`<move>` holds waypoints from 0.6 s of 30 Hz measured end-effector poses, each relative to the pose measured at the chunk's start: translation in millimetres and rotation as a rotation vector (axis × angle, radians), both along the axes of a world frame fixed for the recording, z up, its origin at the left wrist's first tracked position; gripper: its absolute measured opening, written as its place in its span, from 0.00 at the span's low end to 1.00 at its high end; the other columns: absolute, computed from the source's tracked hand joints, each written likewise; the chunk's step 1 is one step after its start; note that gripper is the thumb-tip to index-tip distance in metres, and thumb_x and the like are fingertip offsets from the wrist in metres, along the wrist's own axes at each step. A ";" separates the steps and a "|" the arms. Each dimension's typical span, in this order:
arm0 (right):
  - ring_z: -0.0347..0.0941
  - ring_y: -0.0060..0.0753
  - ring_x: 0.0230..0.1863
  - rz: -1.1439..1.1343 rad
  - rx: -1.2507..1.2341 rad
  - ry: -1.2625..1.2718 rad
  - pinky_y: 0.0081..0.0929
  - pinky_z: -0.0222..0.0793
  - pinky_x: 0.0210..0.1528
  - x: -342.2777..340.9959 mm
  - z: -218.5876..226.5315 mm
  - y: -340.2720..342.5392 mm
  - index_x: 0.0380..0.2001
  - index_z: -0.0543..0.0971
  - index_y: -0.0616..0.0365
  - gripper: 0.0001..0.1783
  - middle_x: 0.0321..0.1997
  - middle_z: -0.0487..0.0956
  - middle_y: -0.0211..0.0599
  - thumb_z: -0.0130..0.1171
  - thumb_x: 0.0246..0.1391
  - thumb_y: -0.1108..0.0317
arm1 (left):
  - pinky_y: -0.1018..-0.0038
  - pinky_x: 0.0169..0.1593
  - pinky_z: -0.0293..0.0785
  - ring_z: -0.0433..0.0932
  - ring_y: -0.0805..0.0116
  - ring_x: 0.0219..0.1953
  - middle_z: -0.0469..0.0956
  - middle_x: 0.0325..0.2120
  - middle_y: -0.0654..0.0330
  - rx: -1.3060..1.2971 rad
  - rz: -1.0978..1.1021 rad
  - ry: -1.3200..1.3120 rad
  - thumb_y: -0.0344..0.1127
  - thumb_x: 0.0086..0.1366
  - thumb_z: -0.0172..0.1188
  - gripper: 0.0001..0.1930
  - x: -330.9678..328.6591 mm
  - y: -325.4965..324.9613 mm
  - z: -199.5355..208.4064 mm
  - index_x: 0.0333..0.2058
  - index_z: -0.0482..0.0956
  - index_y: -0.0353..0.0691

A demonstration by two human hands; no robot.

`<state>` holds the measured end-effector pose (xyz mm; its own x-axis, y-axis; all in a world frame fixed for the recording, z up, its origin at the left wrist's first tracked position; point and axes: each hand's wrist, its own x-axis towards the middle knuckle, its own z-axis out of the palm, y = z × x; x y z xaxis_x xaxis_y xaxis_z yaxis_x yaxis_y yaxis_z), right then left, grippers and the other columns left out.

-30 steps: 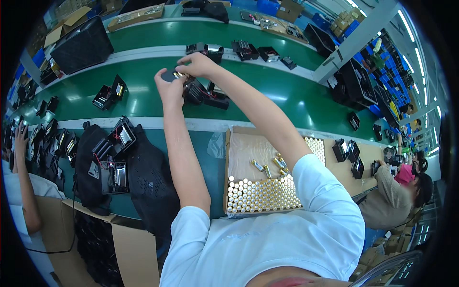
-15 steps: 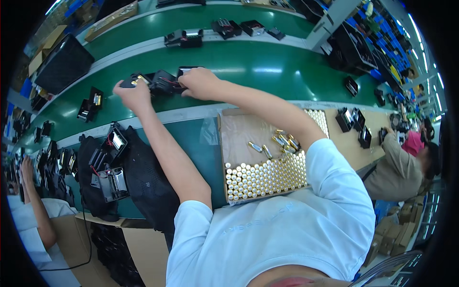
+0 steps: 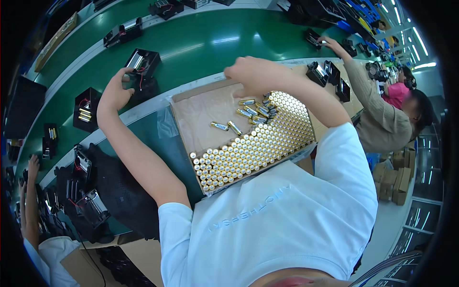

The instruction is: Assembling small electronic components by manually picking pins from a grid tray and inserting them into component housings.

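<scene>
My left hand (image 3: 114, 93) is over the green belt, thumb and forefinger apart, its fingertips at the near left edge of an opened black battery case (image 3: 147, 61). Silvery cells or contacts and a thin red wire show in the case; a dark part (image 3: 144, 90) lies just below it. My right hand (image 3: 251, 76) hangs above the far edge of a shallow cardboard tray (image 3: 180, 125), fingers bent and apart, nothing visible between them. Upright gold-topped batteries (image 3: 248, 150) fill the tray's near and right side in rows. Several loose batteries (image 3: 253, 112) lie on its brown lining.
Another black case (image 3: 86, 110) with batteries sits left on the belt; more cases (image 3: 123, 32) stand on the far ledge. Black cases (image 3: 330, 76) are at right beside a co-worker (image 3: 387, 119) reaching out. A dark cloth (image 3: 119, 186) with open cases (image 3: 95, 208) lies left of my arm.
The view has turned. Both hands were on black cases on the belt; my right hand has come away to above the tray, and my left hand's fingers have spread beside a case.
</scene>
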<state>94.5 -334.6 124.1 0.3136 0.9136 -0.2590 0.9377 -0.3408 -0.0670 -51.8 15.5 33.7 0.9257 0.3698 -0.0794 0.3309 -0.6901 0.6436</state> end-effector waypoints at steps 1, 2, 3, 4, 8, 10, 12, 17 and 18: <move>0.78 0.45 0.30 -0.081 -0.107 0.018 0.37 0.74 0.36 -7.2 5.6 -7.7 0.35 0.80 0.61 0.13 0.31 0.81 0.47 0.66 0.47 0.66 | 0.64 0.51 0.72 0.75 0.53 0.47 0.75 0.48 0.49 -0.089 0.008 0.054 0.34 0.60 0.58 0.30 1.0 -0.4 2.5 0.62 0.64 0.47; 0.78 0.45 0.30 -0.095 -0.109 0.021 0.37 0.74 0.36 -14.6 9.5 -17.3 0.35 0.80 0.61 0.13 0.31 0.81 0.47 0.66 0.47 0.66 | 0.63 0.51 0.73 0.75 0.54 0.47 0.75 0.48 0.49 -0.177 0.008 0.109 0.33 0.60 0.59 0.31 4.1 -1.7 6.8 0.63 0.63 0.47; 0.78 0.47 0.30 -0.179 -0.062 0.053 0.38 0.75 0.36 -21.4 12.8 -25.4 0.35 0.81 0.62 0.13 0.31 0.81 0.47 0.66 0.47 0.65 | 0.63 0.51 0.73 0.75 0.54 0.47 0.75 0.47 0.49 -0.264 0.011 0.166 0.32 0.59 0.60 0.32 5.8 -2.8 11.6 0.63 0.63 0.47; 0.78 0.48 0.30 -0.260 -0.014 0.084 0.40 0.75 0.37 -24.3 13.3 -30.2 0.34 0.81 0.63 0.13 0.31 0.81 0.48 0.65 0.48 0.64 | 0.63 0.51 0.73 0.75 0.55 0.47 0.75 0.47 0.49 -0.350 0.017 0.224 0.31 0.59 0.61 0.32 6.3 -4.0 15.6 0.63 0.63 0.47; 0.78 0.51 0.29 -0.162 -0.097 0.076 0.41 0.76 0.35 -15.8 -19.2 -46.5 0.30 0.81 0.67 0.13 0.30 0.81 0.51 0.65 0.45 0.66 | 0.65 0.50 0.73 0.75 0.58 0.46 0.75 0.47 0.49 -0.527 0.070 0.169 0.31 0.57 0.64 0.34 0.1 -36.2 49.1 0.63 0.63 0.47; 0.79 0.52 0.28 -0.124 -0.117 0.072 0.42 0.76 0.35 -14.9 -27.3 -48.3 0.29 0.81 0.69 0.13 0.30 0.81 0.51 0.64 0.44 0.66 | 0.66 0.49 0.74 0.75 0.59 0.45 0.75 0.47 0.49 -0.579 0.095 0.148 0.31 0.57 0.65 0.35 -7.8 -45.9 54.3 0.63 0.63 0.47; 0.78 0.52 0.28 -0.134 -0.120 0.086 0.42 0.76 0.35 -15.2 -31.6 -48.5 0.29 0.82 0.69 0.14 0.29 0.81 0.52 0.64 0.45 0.66 | 0.67 0.48 0.74 0.76 0.60 0.44 0.75 0.47 0.49 -0.372 0.052 0.085 0.32 0.57 0.64 0.34 -17.8 -54.6 44.6 0.63 0.63 0.47; 0.78 0.52 0.28 -0.114 -0.122 0.121 0.41 0.76 0.36 -18.7 -31.0 -46.8 0.29 0.82 0.70 0.15 0.28 0.81 0.53 0.65 0.46 0.65 | 0.69 0.47 0.74 0.77 0.61 0.41 0.76 0.46 0.50 0.046 0.055 -0.056 0.35 0.59 0.63 0.32 -22.7 -59.8 6.8 0.62 0.64 0.46; 0.78 0.52 0.28 -0.101 -0.123 0.128 0.40 0.76 0.36 -19.7 -30.2 -46.2 0.29 0.82 0.70 0.15 0.28 0.81 0.53 0.66 0.46 0.65 | 0.70 0.47 0.74 0.78 0.61 0.40 0.76 0.45 0.50 0.150 0.075 -0.097 0.36 0.59 0.63 0.31 -22.7 -59.2 0.1 0.61 0.64 0.46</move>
<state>74.9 -380.8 94.0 0.3591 0.8382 -0.4104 0.8851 -0.4454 -0.1353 -74.5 -43.7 33.8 0.8958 0.4390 0.0701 0.3264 -0.7566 0.5666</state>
